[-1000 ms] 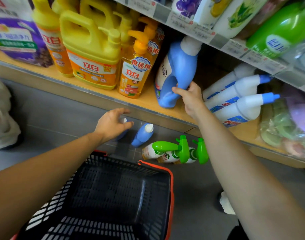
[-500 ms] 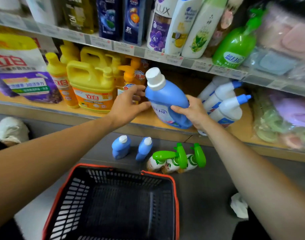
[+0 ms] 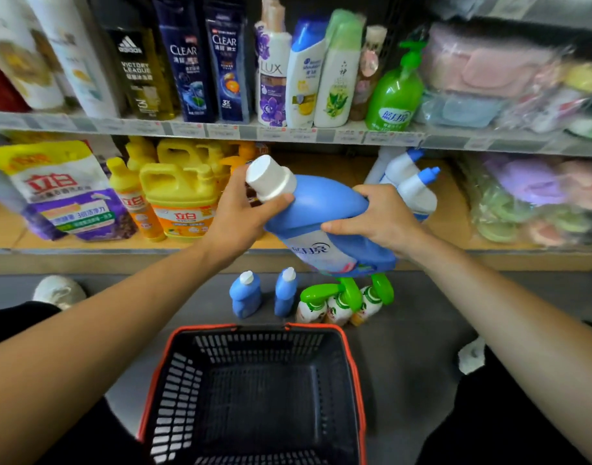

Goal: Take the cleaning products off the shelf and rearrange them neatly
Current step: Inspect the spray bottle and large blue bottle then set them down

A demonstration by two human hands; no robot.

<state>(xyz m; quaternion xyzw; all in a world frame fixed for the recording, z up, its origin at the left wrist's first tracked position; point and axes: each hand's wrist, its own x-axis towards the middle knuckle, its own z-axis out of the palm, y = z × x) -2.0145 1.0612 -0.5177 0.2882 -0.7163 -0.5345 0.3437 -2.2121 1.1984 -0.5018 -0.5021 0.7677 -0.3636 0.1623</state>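
Within 0.5 s the big blue bottle [image 3: 325,209] has come clear of the lower shelf [image 3: 120,260] and tipped: 1 more product off. At frame centre, left hand [image 3: 241,218] grips its neck, right hand [image 3: 377,216] its body. Long axis slants, white cap [image 3: 269,177] toward upper left, base lower right.

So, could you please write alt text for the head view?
Two hands hold a large blue bottle tilted before a shop shelf: left hand at its white cap, right hand on its body. A basket sits below.
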